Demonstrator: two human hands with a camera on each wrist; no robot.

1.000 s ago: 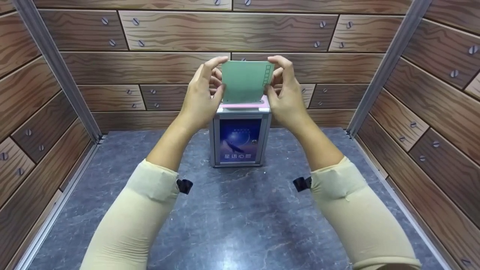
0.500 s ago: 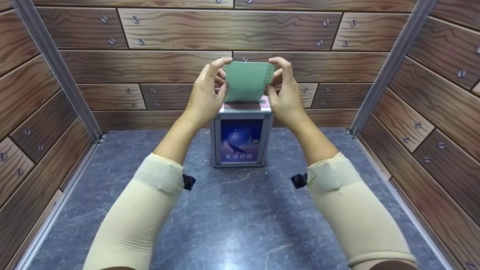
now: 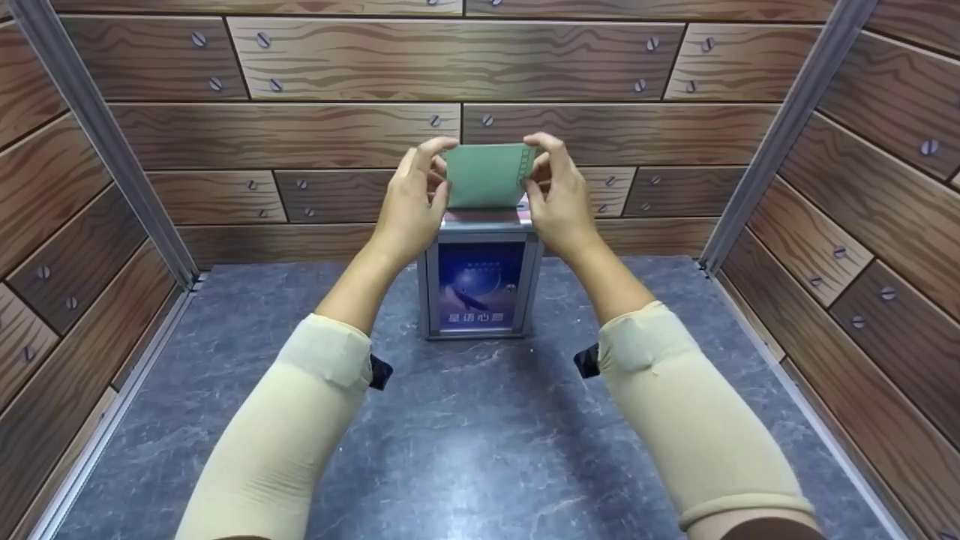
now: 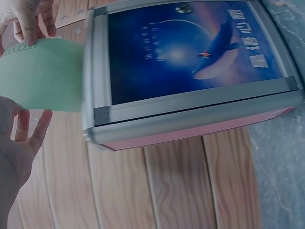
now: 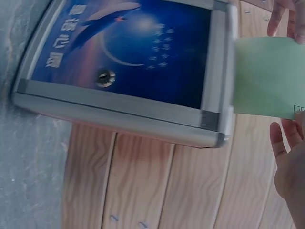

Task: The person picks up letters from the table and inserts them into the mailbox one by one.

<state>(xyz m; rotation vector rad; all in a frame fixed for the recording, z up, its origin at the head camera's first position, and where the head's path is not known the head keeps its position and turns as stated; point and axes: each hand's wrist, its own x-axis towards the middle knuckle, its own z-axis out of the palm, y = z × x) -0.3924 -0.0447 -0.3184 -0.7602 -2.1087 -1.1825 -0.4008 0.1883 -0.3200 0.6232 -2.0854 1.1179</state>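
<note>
Green envelope (image 3: pixel 486 175) held upright over the top of the small metal box (image 3: pixel 481 286), lower edge already inside the slot in the pink lid (image 3: pixel 484 217). Faced toward the head camera with its flat side, long axis running left to right, printed row of small squares set vertically along its right edge. Pinched at the left edge by the left hand (image 3: pixel 410 204), thumb in front and fingers behind; pinched at the right edge by the right hand (image 3: pixel 556 199) in the same way, thumb tip just beside the printed squares. Seen from the wrist cameras as a pale green sheet (image 4: pixel 42 76) projecting past the box's aluminium frame (image 5: pixel 215 81), fingertips at its outer corners.

Compared with a second earlier, sat lower, less of its face showing above the lid, both hands lowered with it. Box unmoved on the grey marbled floor (image 3: pixel 465 435), blue poster panel (image 3: pixel 478 285) facing forward, wood-pattern walls (image 3: pixel 450 67) all round.
</note>
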